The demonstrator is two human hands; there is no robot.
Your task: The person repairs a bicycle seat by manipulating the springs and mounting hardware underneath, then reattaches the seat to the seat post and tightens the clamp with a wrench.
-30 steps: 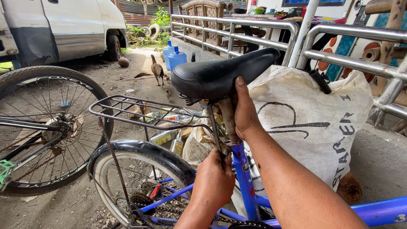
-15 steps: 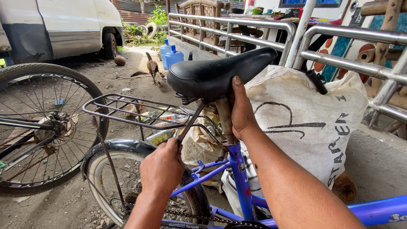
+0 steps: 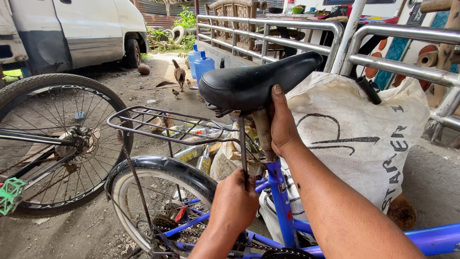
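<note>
A blue bicycle frame [image 3: 280, 196] stands in front of me with a black saddle [image 3: 256, 81] on a rusty seat post [image 3: 263, 134]. My right hand [image 3: 282, 122] grips that post just under the saddle. My left hand [image 3: 235, 204] is closed around a thin dark metal strut [image 3: 242, 144] that runs up to the rear wire rack [image 3: 158, 125], just left of the frame's seat tube. Below the rack sits the rear wheel [image 3: 143, 192] with its black mudguard.
A second bicycle wheel [image 3: 52, 144] with a green pedal [image 3: 9, 194] stands at left. A large white sack [image 3: 364, 139] leans on steel railings [image 3: 383, 62] at right. Bottles lie behind the rack. Beyond are blue water jugs [image 3: 200, 62], chickens [image 3: 179, 76] and a white vehicle [image 3: 76, 33].
My left hand, lower and further left half a second ago, rose and closed on the rack strut beside the seat tube. My right hand stayed on the seat post.
</note>
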